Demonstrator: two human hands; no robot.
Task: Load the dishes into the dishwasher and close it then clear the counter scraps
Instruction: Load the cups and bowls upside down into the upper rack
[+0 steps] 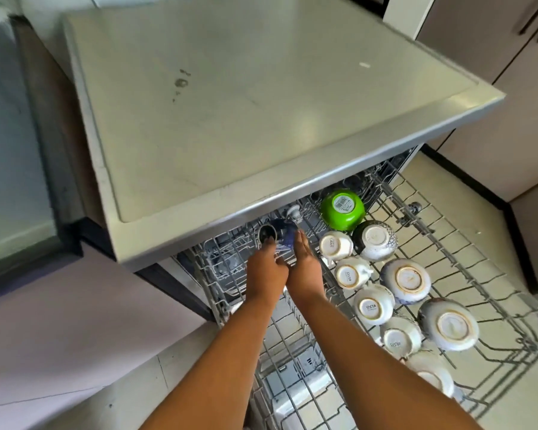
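Note:
The dishwasher's upper rack (454,252) is pulled out under the counter. Upside down on it stand a green bowl (342,211), several white cups (374,305) and patterned bowls (406,279). At the rack's back left, my left hand (266,271) grips a small steel cup (267,232) from below. My right hand (305,268) lies beside it with straight fingers, touching a dark blue glass item (285,235) in the rack. What sits under my hands is hidden.
The white counter top (230,119) overhangs the rack, with small dark scraps (181,83) and a white bit (365,65) on it. The lower rack (295,386) shows beneath. Cabinets (479,41) stand at the right, a glass-fronted appliance (10,150) at the left.

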